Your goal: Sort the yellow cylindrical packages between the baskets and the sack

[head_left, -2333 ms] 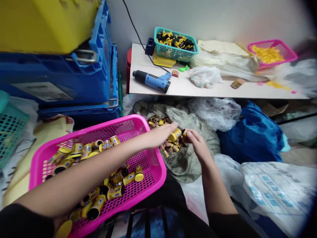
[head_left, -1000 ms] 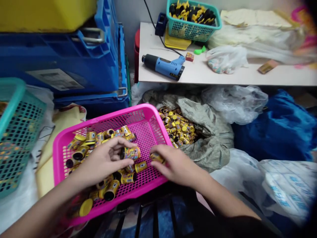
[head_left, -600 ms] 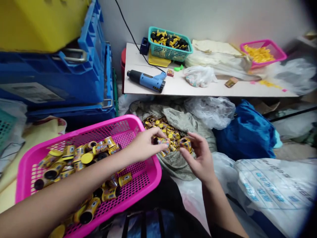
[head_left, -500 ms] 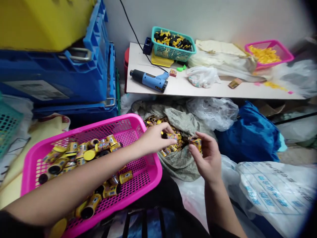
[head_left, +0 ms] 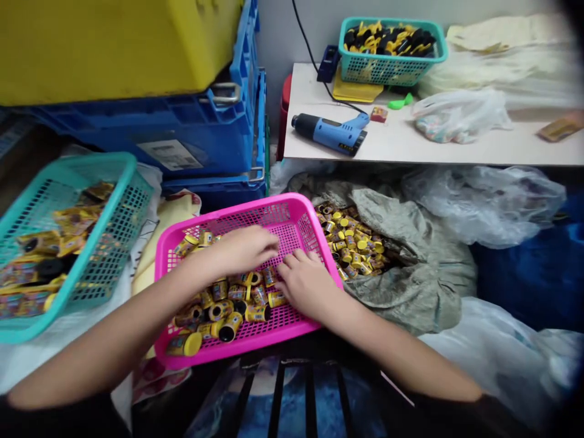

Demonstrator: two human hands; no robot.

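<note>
Small yellow canisters with printed labels, some with yellow or black ends, lie jumbled in a pink basket in front of me. My left hand is over the basket's middle, fingers curled together; whatever they may hold is hidden. To its right, my right hand reaches over the right side with fingers apart, close above the canisters, and nothing shows in its grasp. A grey-green sack just right of the basket gapes around many more canisters.
At left stands a teal basket of wrapped yellow pieces. Behind it are stacked blue crates. A white shelf at the back bears a blue heat gun and a teal basket of black-and-yellow parts. Plastic bags lie at right.
Both hands have moved from above the sack, where each held a canister, left to the pink basket. The right hand's canister no longer shows in its fingers. My view has turned left.
</note>
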